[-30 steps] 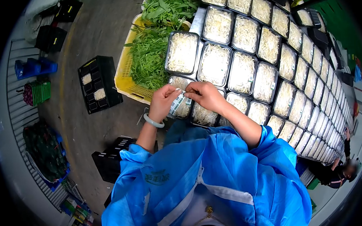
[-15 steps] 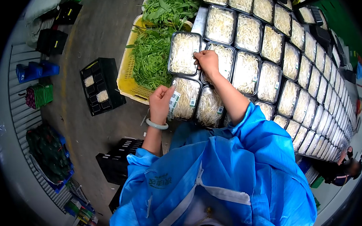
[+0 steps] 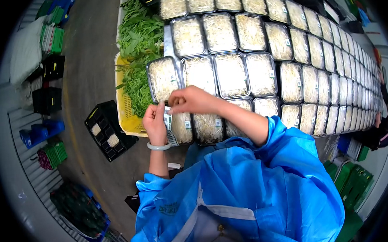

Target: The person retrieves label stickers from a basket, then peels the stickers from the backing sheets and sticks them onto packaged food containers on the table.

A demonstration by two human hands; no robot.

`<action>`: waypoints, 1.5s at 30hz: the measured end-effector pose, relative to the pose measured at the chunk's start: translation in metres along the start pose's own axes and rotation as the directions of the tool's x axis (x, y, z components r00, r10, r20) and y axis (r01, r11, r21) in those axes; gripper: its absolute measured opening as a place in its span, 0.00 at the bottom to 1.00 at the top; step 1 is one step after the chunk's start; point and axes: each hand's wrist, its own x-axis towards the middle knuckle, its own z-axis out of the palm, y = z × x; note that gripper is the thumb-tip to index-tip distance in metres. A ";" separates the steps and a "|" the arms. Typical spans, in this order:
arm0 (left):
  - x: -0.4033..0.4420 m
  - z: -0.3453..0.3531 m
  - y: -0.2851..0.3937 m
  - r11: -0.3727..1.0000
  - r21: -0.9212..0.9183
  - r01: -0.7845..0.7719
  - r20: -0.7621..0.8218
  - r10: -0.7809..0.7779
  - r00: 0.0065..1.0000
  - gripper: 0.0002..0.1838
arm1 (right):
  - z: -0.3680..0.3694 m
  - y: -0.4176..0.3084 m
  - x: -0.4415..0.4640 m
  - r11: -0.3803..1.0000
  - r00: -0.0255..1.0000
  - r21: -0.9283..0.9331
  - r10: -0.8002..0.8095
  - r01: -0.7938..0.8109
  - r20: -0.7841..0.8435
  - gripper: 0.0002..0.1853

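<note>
My left hand (image 3: 155,119), with a pale bangle at the wrist, pinches a strip of printed labels (image 3: 169,126) that hangs down beside it. The fingers of my right hand (image 3: 192,100) are closed at the strip's upper end, close to my left fingertips. Just beyond my hands lies a black tray of bean sprouts (image 3: 162,76) with a small label on its film. Below my right forearm are more labelled trays, one of them a sprout tray (image 3: 208,127) near the table's front edge.
Rows of packed sprout trays (image 3: 255,30) stretch to the right. A yellow crate (image 3: 126,111) of leafy greens (image 3: 139,86) stands left of the trays. On the floor is a black crate (image 3: 109,136). A person (image 3: 381,133) is at the far right.
My right hand has come back from the tray to the label strip beside my left hand. That tray now bears a label. The view has turned, shifting the trays leftward.
</note>
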 end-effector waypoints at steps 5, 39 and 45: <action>0.001 0.051 0.018 1.000 0.025 0.009 0.216 -0.014 0.976 0.09 | -0.017 0.008 -0.049 0.999 0.954 0.012 -0.026 0.031 -0.299 0.09; 0.020 0.111 -0.003 0.989 0.143 -0.049 0.336 -0.002 0.942 0.14 | -0.294 0.164 -0.054 0.723 0.236 0.193 0.447 -0.663 -0.863 0.14; 0.026 0.103 -0.010 0.990 0.134 -0.041 0.352 -0.009 0.936 0.13 | -0.308 0.135 -0.053 0.425 0.344 -0.170 0.378 -0.889 -0.860 0.15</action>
